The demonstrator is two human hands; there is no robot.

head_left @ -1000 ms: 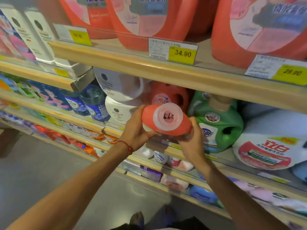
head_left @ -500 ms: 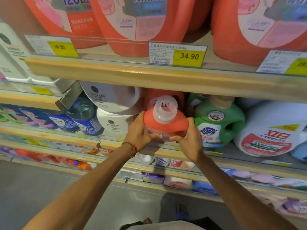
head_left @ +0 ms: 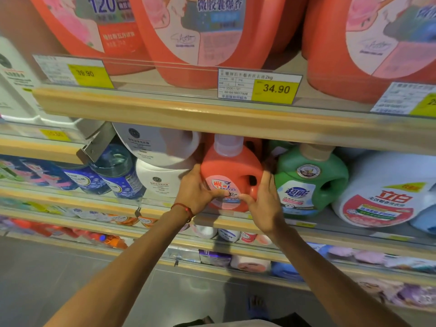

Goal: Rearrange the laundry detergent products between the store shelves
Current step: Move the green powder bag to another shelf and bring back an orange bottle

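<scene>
The left grip (head_left: 195, 192) wraps the left side of the red bottle (head_left: 232, 171), fingers curled behind it and thumb laid across the label. The right grip (head_left: 262, 204) holds the other side, fingers running up beside the handle hole and thumb pressed to the lower label. Both grips are closed on the bottle, thumbs almost meeting at the front.

The bottle stands upright on the middle shelf (head_left: 313, 228), close to its front edge, between a white bottle (head_left: 160, 182) and a green bottle (head_left: 309, 182). Its cap (head_left: 227, 143) sits just under the upper shelf (head_left: 212, 119). Whether the base is fully seated I cannot tell; the hands hide its lower corners.

Risks, as I judge them:
- If let go this near the edge, the bottle could tip forward off the shelf.
- Pushed back while lifted, the cap could catch the upper shelf.
- The slot is tight, so the right fingers touch or nearly touch the green bottle and could shove it sideways or get pinched.
- A second red bottle (head_left: 256, 145) behind may stop it short.

Both arms reach forward and up, forearms converging, wrists near straight. A red cord (head_left: 185, 210) circles the left wrist.
</scene>
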